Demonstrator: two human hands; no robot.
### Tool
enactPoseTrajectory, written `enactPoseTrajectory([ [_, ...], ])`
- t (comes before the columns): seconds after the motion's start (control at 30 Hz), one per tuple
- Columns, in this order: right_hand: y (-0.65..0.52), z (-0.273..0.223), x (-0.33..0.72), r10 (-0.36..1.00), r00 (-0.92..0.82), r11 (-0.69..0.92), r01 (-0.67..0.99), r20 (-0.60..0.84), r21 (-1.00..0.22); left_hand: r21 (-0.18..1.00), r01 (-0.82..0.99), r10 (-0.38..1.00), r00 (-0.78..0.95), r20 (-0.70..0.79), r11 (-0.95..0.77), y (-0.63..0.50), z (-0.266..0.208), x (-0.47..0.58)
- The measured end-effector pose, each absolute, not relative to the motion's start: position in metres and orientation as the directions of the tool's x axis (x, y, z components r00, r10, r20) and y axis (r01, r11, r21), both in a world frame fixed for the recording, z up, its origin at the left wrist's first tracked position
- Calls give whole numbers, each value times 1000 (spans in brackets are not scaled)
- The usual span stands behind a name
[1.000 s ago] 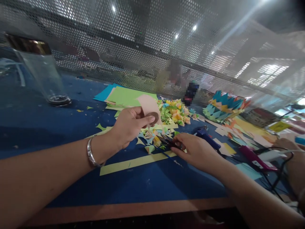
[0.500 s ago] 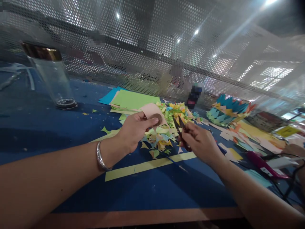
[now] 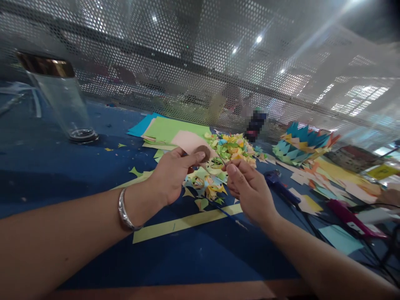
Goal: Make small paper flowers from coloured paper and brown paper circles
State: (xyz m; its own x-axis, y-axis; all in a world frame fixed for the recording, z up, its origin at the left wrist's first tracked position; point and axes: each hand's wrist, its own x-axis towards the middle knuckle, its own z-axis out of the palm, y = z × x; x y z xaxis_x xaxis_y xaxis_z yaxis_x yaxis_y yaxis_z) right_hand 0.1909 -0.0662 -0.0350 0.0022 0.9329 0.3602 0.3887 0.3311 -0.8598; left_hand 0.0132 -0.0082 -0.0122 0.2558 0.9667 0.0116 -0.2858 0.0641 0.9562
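My left hand (image 3: pixel 168 177) is closed on a curved piece of pale pink paper (image 3: pixel 185 141) together with a small brown disc (image 3: pixel 203 153), which the thumb presses. A silver bangle circles that wrist. In my right hand (image 3: pixel 251 189) is a pair of scissors (image 3: pixel 221 158); only thin blades show at the paper's right edge, the handles being hidden by the fingers. Below both hands lie cut paper scraps (image 3: pixel 208 187) in several colours. A pale yellow paper strip (image 3: pixel 184 225) with a small pencil mark lies nearer to me.
Behind the hands lie stacked coloured sheets (image 3: pixel 178 127) and a heap of scraps (image 3: pixel 237 146). A lidded glass bottle (image 3: pixel 64 104) stands left. To the right are zigzag paper crowns (image 3: pixel 306 143), a blue corded tool (image 3: pixel 281 187), a magenta one (image 3: pixel 350 218) and another person's hand (image 3: pixel 389 198).
My right hand has moved left, bringing the scissors from apart to the pink paper's edge; their spread blades have come closer together. The left hand has shifted slightly left with the paper.
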Motion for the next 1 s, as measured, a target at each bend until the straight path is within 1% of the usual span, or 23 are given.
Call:
enactPoseTrajectory([
  [0.1,-69,-36,186,966,28,243,222,256,-944,937,-340,969,246,6,81,-10,-8,15],
  [0.27,-65,-37,184,987,15,158,71,159,-985,913,-404,970,238,40,61,-18,-6,19],
  [0.47,-65,-36,182,988,30,151,-12,151,-988,921,-382,969,246,25,73,-32,-6,27],
  [0.63,-64,-35,180,990,32,137,-35,136,-990,880,-459,954,299,22,124,-36,-11,30],
  [0.83,-64,-38,181,991,29,130,-98,128,-987,873,-474,951,307,39,117,-36,-16,32],
  [1.0,-64,-39,181,990,41,138,-119,134,-983,860,-493,941,335,45,134,-35,-16,32],
])
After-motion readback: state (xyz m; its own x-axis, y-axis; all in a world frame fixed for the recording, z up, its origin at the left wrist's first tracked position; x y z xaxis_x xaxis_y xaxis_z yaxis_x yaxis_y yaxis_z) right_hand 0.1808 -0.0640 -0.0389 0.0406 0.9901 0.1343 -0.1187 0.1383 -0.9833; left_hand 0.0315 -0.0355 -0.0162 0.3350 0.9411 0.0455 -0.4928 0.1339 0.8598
